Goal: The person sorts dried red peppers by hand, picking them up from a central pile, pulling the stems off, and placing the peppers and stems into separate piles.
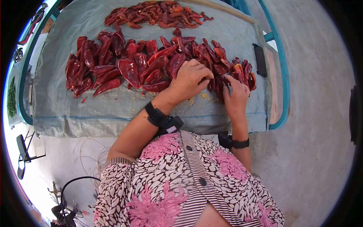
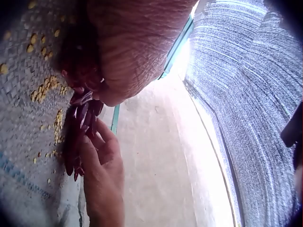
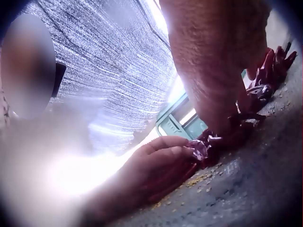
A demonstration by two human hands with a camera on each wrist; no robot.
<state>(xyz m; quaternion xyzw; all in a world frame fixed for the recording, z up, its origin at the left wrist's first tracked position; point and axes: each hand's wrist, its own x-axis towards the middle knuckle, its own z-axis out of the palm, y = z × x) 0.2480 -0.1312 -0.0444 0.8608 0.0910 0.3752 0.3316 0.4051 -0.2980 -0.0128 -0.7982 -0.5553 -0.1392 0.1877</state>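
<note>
Dried red chili peppers (image 1: 128, 72), glossy and wrinkled, lie in a long row across the woven sheet (image 1: 132, 126). At the right part of the row, my left hand (image 1: 193, 77) has its fingers curled down among them. The right wrist view shows this left hand (image 3: 161, 153) pinching a shiny chili pepper (image 3: 200, 149) between thumb and finger. My right hand (image 1: 237, 94) is close beside it, on the right. In the left wrist view, the right hand (image 2: 105, 161) grips a dark red chili pepper (image 2: 83, 118) with thumb and fingers. Its fingertips are partly hidden.
A second pile of smaller red pepper pieces (image 1: 159, 14) lies at the back. Yellow seeds (image 1: 206, 97) are scattered in front of the row. A phone (image 1: 259, 59) rests near the right edge. A teal metal frame (image 1: 284, 87) borders the sheet.
</note>
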